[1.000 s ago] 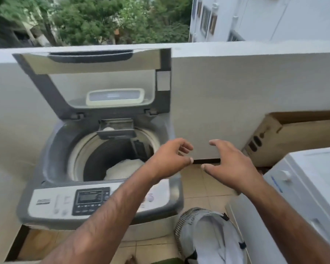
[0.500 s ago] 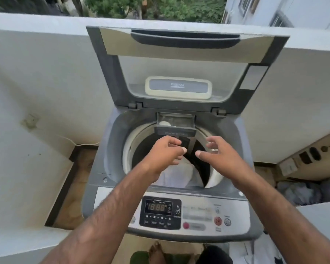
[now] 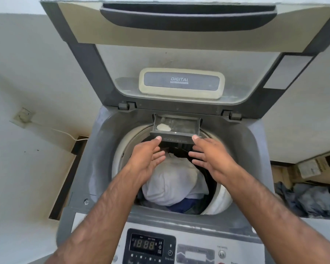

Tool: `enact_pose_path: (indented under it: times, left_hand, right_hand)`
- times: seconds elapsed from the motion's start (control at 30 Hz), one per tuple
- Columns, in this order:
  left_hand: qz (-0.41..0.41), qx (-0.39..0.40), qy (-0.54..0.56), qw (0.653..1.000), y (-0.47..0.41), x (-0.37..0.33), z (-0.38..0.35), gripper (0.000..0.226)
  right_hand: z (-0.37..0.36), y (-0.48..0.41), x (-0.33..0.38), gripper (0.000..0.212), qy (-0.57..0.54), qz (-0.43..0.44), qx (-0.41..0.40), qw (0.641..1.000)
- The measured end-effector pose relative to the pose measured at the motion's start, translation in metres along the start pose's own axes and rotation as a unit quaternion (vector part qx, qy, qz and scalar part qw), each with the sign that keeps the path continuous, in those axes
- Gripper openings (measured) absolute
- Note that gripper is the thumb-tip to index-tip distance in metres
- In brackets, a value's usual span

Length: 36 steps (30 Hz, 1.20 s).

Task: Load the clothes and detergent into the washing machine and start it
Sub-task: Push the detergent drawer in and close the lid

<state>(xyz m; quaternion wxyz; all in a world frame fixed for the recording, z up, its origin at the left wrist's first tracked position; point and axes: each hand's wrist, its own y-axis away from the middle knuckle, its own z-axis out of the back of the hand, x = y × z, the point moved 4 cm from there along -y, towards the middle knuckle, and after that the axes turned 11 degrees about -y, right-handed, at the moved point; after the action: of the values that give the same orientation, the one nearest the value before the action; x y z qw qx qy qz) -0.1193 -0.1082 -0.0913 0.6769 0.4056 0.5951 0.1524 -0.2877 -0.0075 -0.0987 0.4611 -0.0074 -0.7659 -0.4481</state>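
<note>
i read "digital" on the badge (image 3: 181,82) set in the raised lid (image 3: 179,35), "detergent" on the front of the pulled-out drawer (image 3: 175,140), "18:88" lit on the control panel's display (image 3: 144,245), and, on the cardboard box (image 3: 316,166) at right, print too small to make out.

I count one washing machine (image 3: 95,168) with one raised lid (image 3: 179,35) and two hinges. One detergent drawer (image 3: 176,139) holds one small heap of powder (image 3: 163,127). I see two hands, the left hand (image 3: 145,161) and right hand (image 3: 213,159), one display (image 3: 147,244), and one cardboard box (image 3: 312,166).
</note>
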Motion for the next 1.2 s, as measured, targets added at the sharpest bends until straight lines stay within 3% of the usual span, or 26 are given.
enact_pose_path:
  times: [0.1, 0.17, 0.23, 0.37, 0.8, 0.9, 1.0, 1.2]
  left_hand:
    - [0.002, 0.007, 0.028, 1.0, -0.019, -0.008, -0.003, 0.023]
    - [0.011, 0.011, 0.039, 0.999, -0.034, -0.009, -0.004, 0.016]
    - [0.016, 0.001, 0.055, 0.998, -0.048, -0.006, 0.0, 0.019]
    - [0.03, 0.003, 0.102, 0.994, -0.061, -0.005, 0.007, 0.046]
    - [0.021, 0.014, 0.168, 0.985, -0.083, -0.026, -0.002, 0.045]
    - [0.002, 0.005, 0.181, 0.983, -0.088, -0.029, -0.003, 0.048]
    - [-0.007, 0.002, 0.176, 0.984, -0.092, -0.03, -0.005, 0.034]
    - [-0.02, -0.017, 0.167, 0.986, -0.096, -0.036, -0.009, 0.021]
  right_hand:
    - [-0.007, -0.012, 0.004, 0.048, -0.027, -0.018, -0.001, 0.999]
    - [-0.01, -0.018, 0.003, 0.05, -0.033, -0.023, -0.017, 0.999]
    - [-0.012, -0.024, -0.001, 0.05, -0.039, -0.02, -0.029, 0.999]
    - [-0.015, -0.03, -0.008, 0.037, -0.093, 0.002, -0.048, 0.994]
    - [-0.023, -0.057, 0.01, 0.04, -0.172, 0.046, -0.066, 0.982]
    - [-0.022, -0.061, 0.011, 0.03, -0.186, 0.057, -0.073, 0.978]
    - [-0.022, -0.066, 0.01, 0.015, -0.195, 0.061, -0.085, 0.975]
    - [-0.027, -0.074, 0.008, 0.04, -0.232, 0.065, -0.106, 0.965]
